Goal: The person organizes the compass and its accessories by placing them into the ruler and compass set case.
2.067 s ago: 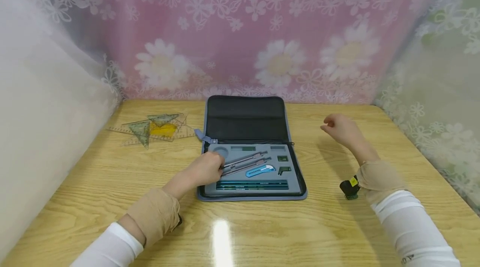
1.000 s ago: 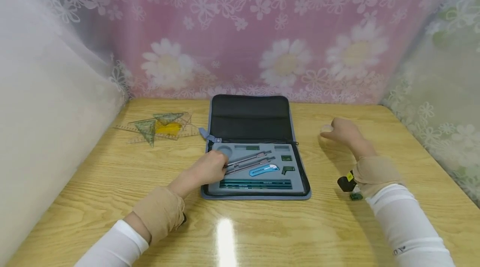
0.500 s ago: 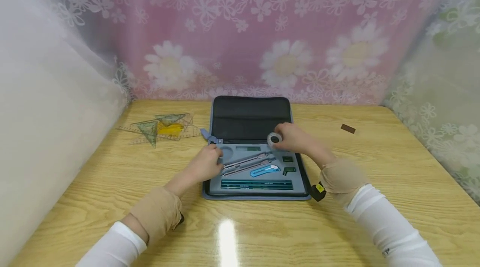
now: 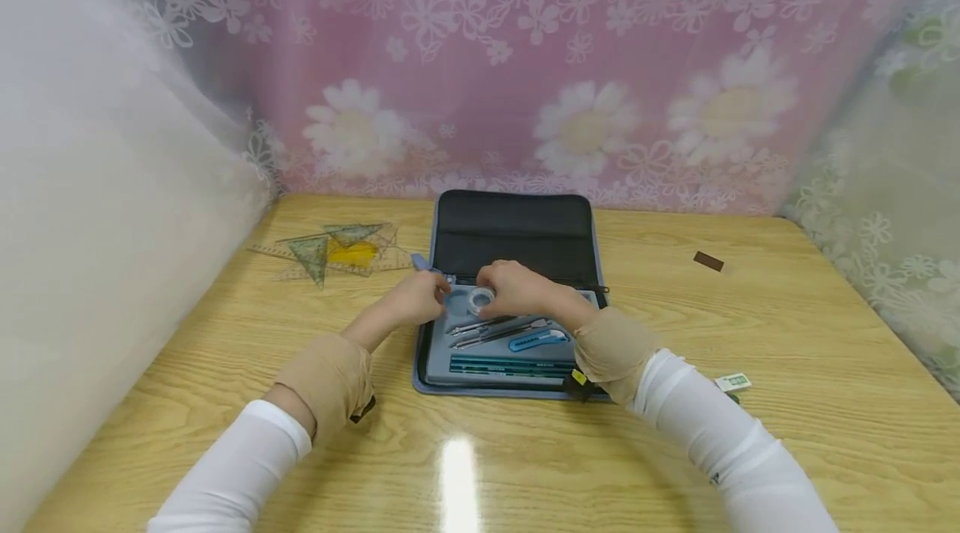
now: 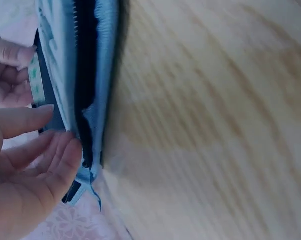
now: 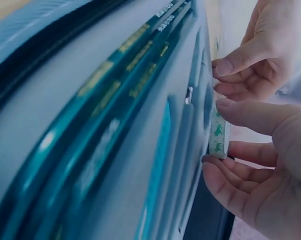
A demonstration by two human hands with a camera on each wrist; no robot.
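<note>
In the head view my right hand [image 4: 517,287] pinches a roll of tape [image 4: 481,300] above the grey tray's upper left, beside a round recess [image 4: 457,302]. The right wrist view shows the tape roll [image 6: 219,131] edge-on, with green print, between thumb and fingers of my right hand [image 6: 270,160]. My left hand [image 4: 417,298] is at the case's left edge, fingers loosely bent and holding nothing visible. Two metal compasses [image 4: 498,331], a blue cutter [image 4: 537,339] and dark green pencils [image 4: 510,366] lie in the tray. My right arm hides the tray's right part.
The case's black lid [image 4: 516,233] lies open toward the curtain. Transparent rulers and set squares [image 4: 307,256] with a yellow piece [image 4: 352,254] lie left of it. At the right are a small brown strip [image 4: 708,261] and a white-and-green eraser [image 4: 732,383].
My right hand has brought the tape roll leftward from the table's right side to over the tray. My left hand has lifted off the compasses and moved slightly up to the case's left edge.
</note>
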